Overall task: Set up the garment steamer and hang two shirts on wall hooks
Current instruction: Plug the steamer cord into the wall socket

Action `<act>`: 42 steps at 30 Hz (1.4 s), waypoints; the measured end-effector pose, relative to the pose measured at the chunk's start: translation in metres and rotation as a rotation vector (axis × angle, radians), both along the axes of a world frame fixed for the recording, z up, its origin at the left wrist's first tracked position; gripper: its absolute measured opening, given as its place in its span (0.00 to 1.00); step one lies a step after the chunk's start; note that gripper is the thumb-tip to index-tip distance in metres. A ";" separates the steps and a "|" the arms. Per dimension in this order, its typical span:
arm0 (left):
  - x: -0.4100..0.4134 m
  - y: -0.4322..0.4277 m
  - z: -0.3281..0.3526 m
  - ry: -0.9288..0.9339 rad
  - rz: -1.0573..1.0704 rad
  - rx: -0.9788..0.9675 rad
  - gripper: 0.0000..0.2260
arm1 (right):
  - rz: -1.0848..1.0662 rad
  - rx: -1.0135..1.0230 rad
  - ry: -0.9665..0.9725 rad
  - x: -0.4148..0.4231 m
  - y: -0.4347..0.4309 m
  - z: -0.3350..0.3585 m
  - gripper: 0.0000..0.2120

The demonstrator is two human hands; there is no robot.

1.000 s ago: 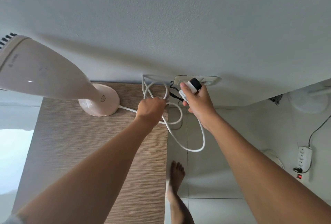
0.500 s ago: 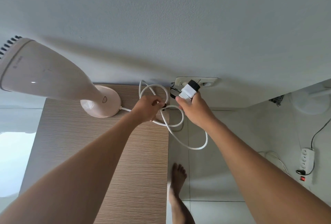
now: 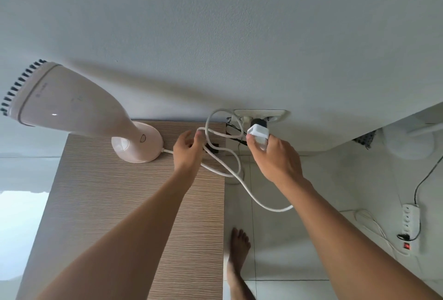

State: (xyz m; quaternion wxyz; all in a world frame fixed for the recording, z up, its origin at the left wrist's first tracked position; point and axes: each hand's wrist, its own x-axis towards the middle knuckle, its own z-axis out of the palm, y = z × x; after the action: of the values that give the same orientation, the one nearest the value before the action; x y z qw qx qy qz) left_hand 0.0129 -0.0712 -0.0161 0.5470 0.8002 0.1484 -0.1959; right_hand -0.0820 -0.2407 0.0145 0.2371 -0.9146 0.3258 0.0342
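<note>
Currently our right hand [image 3: 275,156] gripped the white boxy plug [image 3: 258,132] at the white wall socket [image 3: 275,114], 12 o'clock. Our left hand [image 3: 189,151] hung open over the white looped cord [image 3: 223,160]. The pale pink handheld garment steamer [image 3: 79,110] stood on the wood-grain tabletop [image 3: 119,204], 9 o'clock.

Pale pink steamer [image 3: 79,110]; white cord [image 3: 230,175]; wood-grain beige table [image 3: 115,204].

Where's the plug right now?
In the head view, the white plug is right of centre, held in the right hand, up against the wall socket.
</note>
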 end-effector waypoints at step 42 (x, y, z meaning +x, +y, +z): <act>0.016 -0.029 -0.064 -0.233 -0.751 0.806 0.41 | -0.318 0.471 -0.331 0.000 -0.046 -0.093 0.21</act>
State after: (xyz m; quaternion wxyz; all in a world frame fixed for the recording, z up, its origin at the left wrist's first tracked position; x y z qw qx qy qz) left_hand 0.0289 -0.1003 -0.0799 0.1038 0.9602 -0.1448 -0.2153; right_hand -0.0819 -0.2863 -0.0784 0.4942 -0.7654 0.4048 -0.0779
